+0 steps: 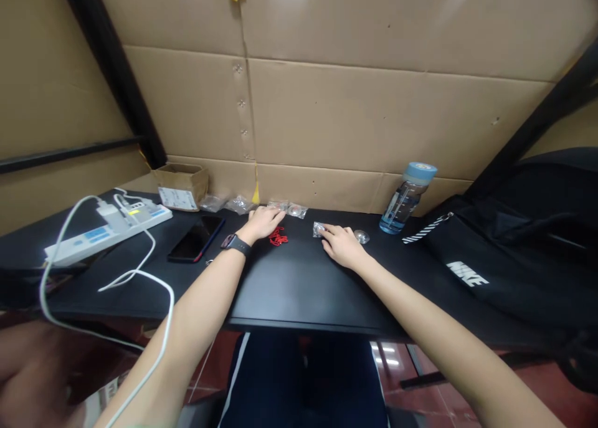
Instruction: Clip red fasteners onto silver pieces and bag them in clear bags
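My left hand, with a dark watch on its wrist, lies at the back of the black table, fingers apart, beside small clear packets. Red cord lies loosely just right of it. My right hand rests on the table with its fingertips on another small clear packet; its fingers are spread, not wrapped round it. A round clear item sits just behind the right hand, partly hidden by it.
At the left are a white power strip with white cables, a phone and an open cardboard box. Plastic bags lie by the back wall. A water bottle and a black bag stand at the right.
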`<state>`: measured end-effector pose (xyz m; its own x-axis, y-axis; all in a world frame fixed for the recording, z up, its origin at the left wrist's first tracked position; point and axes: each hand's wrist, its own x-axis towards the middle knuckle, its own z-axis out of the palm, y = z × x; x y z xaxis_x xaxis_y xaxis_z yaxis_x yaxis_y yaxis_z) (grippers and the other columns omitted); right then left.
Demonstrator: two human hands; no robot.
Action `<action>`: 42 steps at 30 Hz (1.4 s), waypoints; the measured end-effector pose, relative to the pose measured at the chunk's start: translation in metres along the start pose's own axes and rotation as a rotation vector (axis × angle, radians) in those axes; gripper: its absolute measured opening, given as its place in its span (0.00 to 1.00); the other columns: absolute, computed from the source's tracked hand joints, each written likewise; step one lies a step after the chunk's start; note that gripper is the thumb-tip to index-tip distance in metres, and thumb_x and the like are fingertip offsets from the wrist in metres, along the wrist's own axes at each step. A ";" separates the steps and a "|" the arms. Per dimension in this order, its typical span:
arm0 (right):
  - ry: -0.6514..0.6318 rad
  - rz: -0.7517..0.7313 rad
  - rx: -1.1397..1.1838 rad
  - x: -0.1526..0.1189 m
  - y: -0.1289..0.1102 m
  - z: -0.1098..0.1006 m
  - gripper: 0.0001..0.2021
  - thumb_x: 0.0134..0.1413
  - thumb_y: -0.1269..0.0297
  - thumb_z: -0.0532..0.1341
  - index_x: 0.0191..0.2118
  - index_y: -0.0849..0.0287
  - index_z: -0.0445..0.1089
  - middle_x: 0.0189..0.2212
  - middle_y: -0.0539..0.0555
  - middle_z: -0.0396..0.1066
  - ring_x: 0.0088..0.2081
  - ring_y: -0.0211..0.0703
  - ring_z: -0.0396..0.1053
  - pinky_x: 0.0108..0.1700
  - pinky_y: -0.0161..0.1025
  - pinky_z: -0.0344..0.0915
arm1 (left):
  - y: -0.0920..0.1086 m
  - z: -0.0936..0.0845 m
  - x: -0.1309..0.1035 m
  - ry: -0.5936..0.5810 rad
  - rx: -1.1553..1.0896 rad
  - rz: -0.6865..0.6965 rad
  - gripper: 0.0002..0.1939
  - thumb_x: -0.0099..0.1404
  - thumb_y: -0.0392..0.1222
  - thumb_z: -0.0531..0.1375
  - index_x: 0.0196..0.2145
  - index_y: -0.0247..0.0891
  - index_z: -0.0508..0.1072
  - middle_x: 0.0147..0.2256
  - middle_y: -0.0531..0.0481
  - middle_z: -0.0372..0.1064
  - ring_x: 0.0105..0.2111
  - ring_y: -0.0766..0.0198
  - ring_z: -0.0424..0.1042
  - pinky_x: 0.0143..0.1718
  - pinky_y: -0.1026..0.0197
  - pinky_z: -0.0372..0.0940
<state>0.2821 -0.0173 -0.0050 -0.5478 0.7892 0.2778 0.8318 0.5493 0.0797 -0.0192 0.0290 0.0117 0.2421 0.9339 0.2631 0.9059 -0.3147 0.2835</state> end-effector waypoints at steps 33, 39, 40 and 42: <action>-0.056 0.123 0.418 -0.002 0.120 -0.029 0.16 0.60 0.64 0.64 0.52 0.54 0.79 0.54 0.59 0.77 0.53 0.52 0.76 0.58 0.48 0.71 | -0.034 -0.006 0.015 -0.145 -0.118 0.230 0.14 0.67 0.46 0.56 0.40 0.43 0.81 0.42 0.46 0.81 0.42 0.55 0.78 0.50 0.55 0.69; -0.268 0.196 0.451 -0.017 0.139 -0.044 0.26 0.47 0.60 0.73 0.55 0.52 0.78 0.51 0.56 0.80 0.50 0.53 0.78 0.55 0.46 0.72 | -0.022 -0.024 0.006 -0.183 -0.137 0.272 0.11 0.64 0.46 0.58 0.35 0.42 0.80 0.37 0.48 0.79 0.36 0.58 0.76 0.44 0.58 0.68; -0.279 0.194 0.450 -0.016 0.137 -0.043 0.27 0.47 0.61 0.73 0.56 0.52 0.78 0.51 0.55 0.80 0.50 0.53 0.78 0.55 0.46 0.72 | -0.017 -0.025 0.004 -0.171 -0.129 0.281 0.11 0.64 0.46 0.57 0.35 0.42 0.79 0.37 0.48 0.79 0.37 0.58 0.76 0.44 0.57 0.68; -0.290 0.187 0.442 -0.014 0.133 -0.042 0.27 0.48 0.64 0.72 0.57 0.52 0.77 0.51 0.54 0.81 0.50 0.52 0.79 0.55 0.45 0.73 | -0.008 -0.026 0.000 -0.139 -0.109 0.305 0.12 0.66 0.46 0.57 0.36 0.42 0.79 0.39 0.48 0.79 0.39 0.57 0.76 0.46 0.57 0.67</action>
<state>0.4037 0.0332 0.0417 -0.4490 0.8930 -0.0308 0.8345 0.4068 -0.3716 -0.0353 0.0275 0.0332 0.5473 0.8061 0.2251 0.7440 -0.5917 0.3104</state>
